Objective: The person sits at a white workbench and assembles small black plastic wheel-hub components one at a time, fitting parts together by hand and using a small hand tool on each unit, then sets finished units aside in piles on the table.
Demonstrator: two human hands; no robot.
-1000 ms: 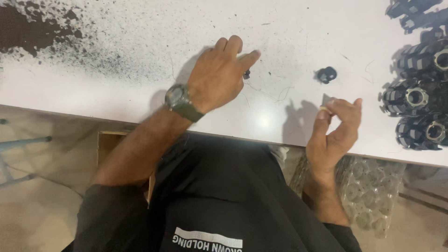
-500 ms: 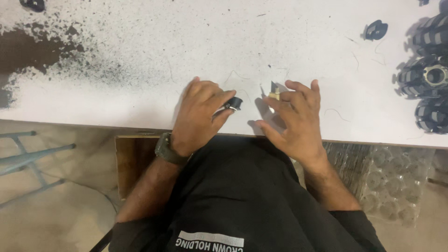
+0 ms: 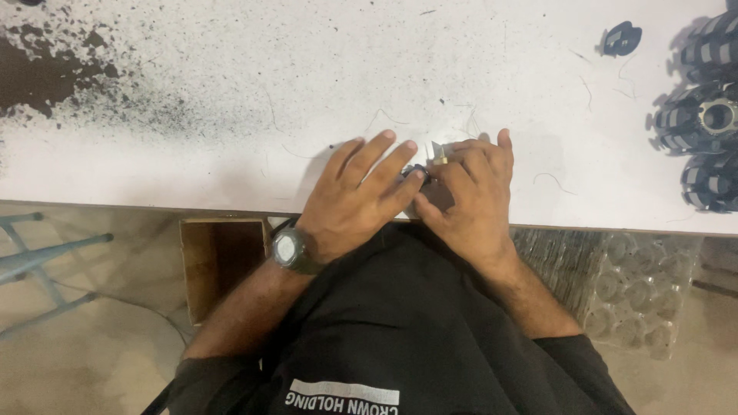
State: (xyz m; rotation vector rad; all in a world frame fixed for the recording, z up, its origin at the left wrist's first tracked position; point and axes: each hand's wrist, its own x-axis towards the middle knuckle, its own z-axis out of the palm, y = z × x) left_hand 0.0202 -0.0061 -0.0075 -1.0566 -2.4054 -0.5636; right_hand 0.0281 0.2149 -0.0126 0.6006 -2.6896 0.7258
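Observation:
My left hand (image 3: 361, 192), with a dark watch (image 3: 290, 249) on its wrist, pinches a small black part (image 3: 420, 172) between thumb and fingers at the near edge of the white table (image 3: 231, 92). My right hand (image 3: 469, 196) meets it from the right and holds a small blade-like tool (image 3: 438, 154) with a yellowish handle against that part. Both hands touch each other and rest on the tabletop. Most of the black part is hidden by my fingers.
Black ribbed round parts (image 3: 703, 115) are stacked at the table's right edge, and one loose black piece (image 3: 621, 38) lies at the far right. Dark powder (image 3: 46, 69) covers the left end. Below the table are a brown box (image 3: 219, 265) and a clear plastic tray (image 3: 630, 288).
My left hand came back from the table's middle to the near edge with the small black part. My right hand moved left to join it, and the two now press together.

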